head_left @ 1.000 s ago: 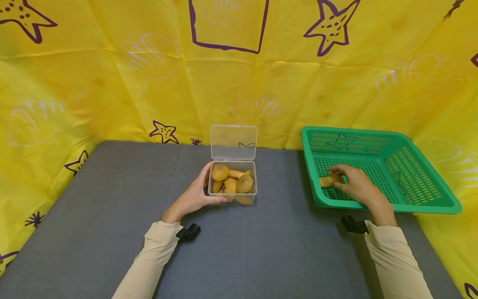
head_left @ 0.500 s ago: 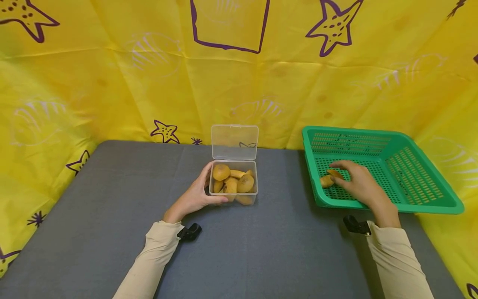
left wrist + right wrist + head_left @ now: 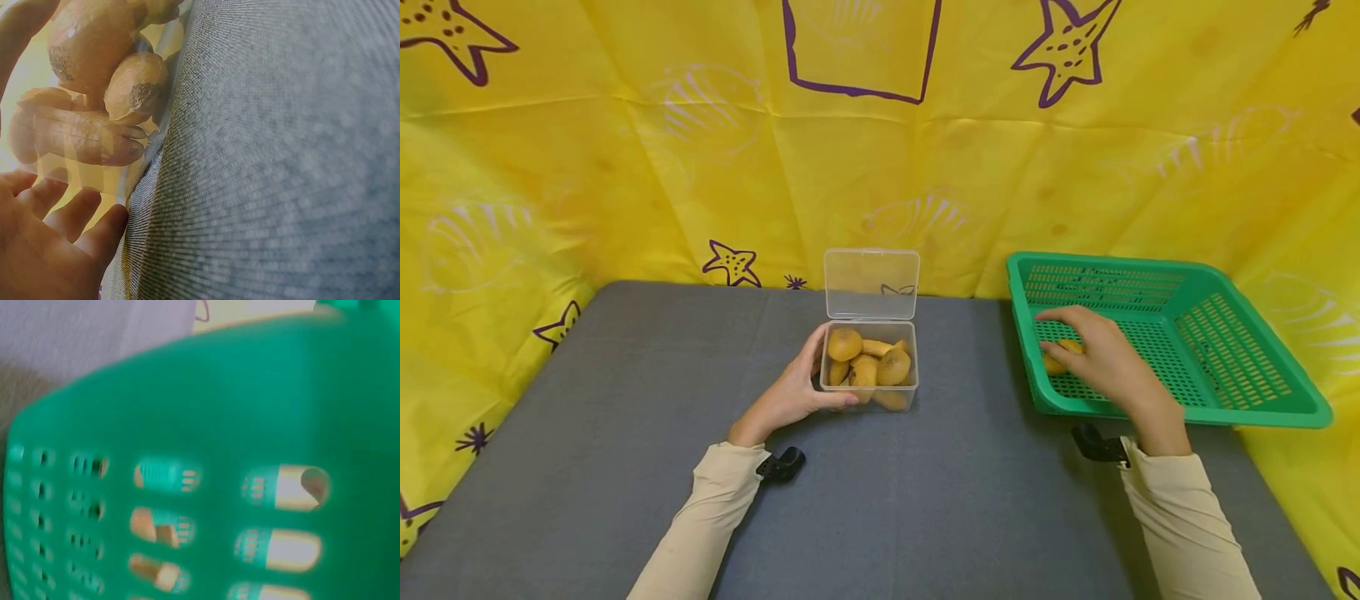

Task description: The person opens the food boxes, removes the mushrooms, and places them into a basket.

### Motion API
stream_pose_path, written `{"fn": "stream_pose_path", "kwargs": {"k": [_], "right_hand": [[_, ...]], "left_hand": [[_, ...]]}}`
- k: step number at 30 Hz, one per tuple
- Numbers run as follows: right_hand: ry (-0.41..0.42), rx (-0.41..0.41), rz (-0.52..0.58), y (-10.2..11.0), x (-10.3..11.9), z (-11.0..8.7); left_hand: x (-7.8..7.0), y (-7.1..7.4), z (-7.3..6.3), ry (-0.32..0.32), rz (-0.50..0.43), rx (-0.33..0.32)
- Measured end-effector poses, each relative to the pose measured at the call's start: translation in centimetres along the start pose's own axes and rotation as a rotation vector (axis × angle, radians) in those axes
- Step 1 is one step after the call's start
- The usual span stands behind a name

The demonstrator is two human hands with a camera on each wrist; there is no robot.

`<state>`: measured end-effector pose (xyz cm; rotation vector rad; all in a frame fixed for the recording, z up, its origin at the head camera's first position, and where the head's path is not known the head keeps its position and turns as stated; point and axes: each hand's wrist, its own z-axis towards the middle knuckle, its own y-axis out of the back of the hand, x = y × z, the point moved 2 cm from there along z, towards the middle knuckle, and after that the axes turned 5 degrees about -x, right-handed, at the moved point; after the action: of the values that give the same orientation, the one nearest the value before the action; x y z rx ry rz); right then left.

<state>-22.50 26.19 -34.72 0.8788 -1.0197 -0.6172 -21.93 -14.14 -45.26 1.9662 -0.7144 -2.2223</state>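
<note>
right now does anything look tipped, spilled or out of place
The green basket looks oddly placed: its right rim seems to jut past the edge of the table, though I can't tell if its base does. Nothing looks spilled.

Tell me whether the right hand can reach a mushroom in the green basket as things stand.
Probably yes: the right hand is over the open green basket, close to the mushroom, and nothing seems to block the way.
</note>
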Motion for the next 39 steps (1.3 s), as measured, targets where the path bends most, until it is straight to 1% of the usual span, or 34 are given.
{"fn": "stream_pose_path", "kwargs": {"k": [7,14,19,24,31,37,39], "right_hand": [[0.019,0.001,0.006,-0.5,1.5,0.3],[0.105,-0.046,-0.005,-0.9,3.5,0.6],[0.147,-0.055,0.012,-1.9,4.5,1.2],[0.173,-0.029,0.025,-3.5,5.7,1.8],[0.249,0.023,0.032,-5.7,7.7,2.3],[0.261,0.059,0.085,-7.0,9.0,2.5],[0.279,0.067,0.1,-7.4,9.5,2.7]], "left_hand": [[0.1,-0.1,0.0,-0.005,-0.003,0.002],[0.0,-0.1,0.1,-0.008,-0.002,-0.002],[0.0,0.0,-0.1,-0.009,0.008,-0.002],[0.1,-0.1,-0.2,0.0,0.003,0.001],[0.2,-0.1,-0.3,-0.004,-0.004,0.002],[0.3,-0.2,-0.3,-0.004,0.001,0.004],[0.3,-0.2,-0.3,-0.009,0.004,-0.001]]}}
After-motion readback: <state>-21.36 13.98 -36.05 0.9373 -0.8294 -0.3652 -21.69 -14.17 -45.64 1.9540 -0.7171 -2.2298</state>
